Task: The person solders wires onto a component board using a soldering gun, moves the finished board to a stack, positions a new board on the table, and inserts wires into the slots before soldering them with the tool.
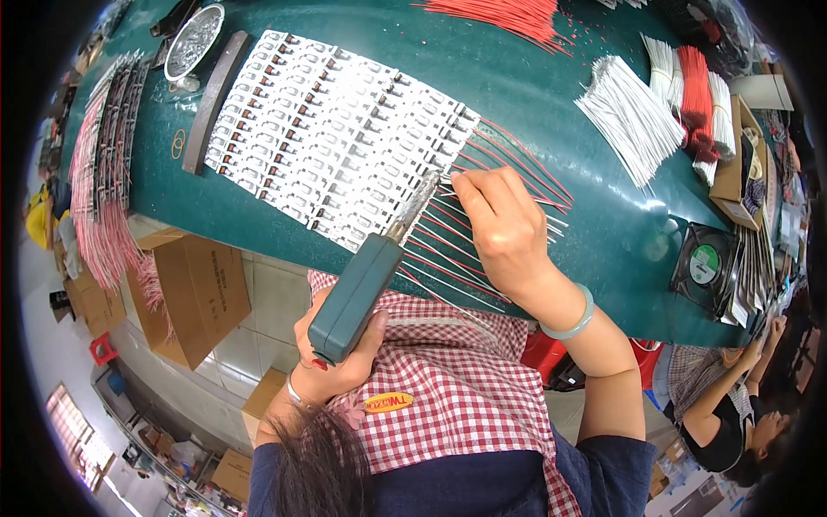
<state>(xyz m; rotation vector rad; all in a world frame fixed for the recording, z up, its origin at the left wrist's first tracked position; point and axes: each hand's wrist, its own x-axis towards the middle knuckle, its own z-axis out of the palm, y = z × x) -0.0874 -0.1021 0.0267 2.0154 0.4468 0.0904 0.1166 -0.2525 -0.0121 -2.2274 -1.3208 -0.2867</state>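
My left hand (345,372) is wrapped round the handle of a dark green soldering gun (355,297), whose tip reaches the near right edge of a white board panel (345,129). Rows of small parts cover the panel. My right hand (504,226) pinches a thin wire at that same edge, beside the gun's tip; the fingers partly hide the joint. Red and white wires (457,258) fan out from the panel's edge, passing under my right hand and wrist.
A dark bar (217,103) lies along the panel's left side, by a metal bowl (194,43). Wired strips (103,155) hang over the table's left end. Bundles of white wires (633,121) and red wires (500,17) lie beyond. A fan (705,265) stands right, near another person (724,414).
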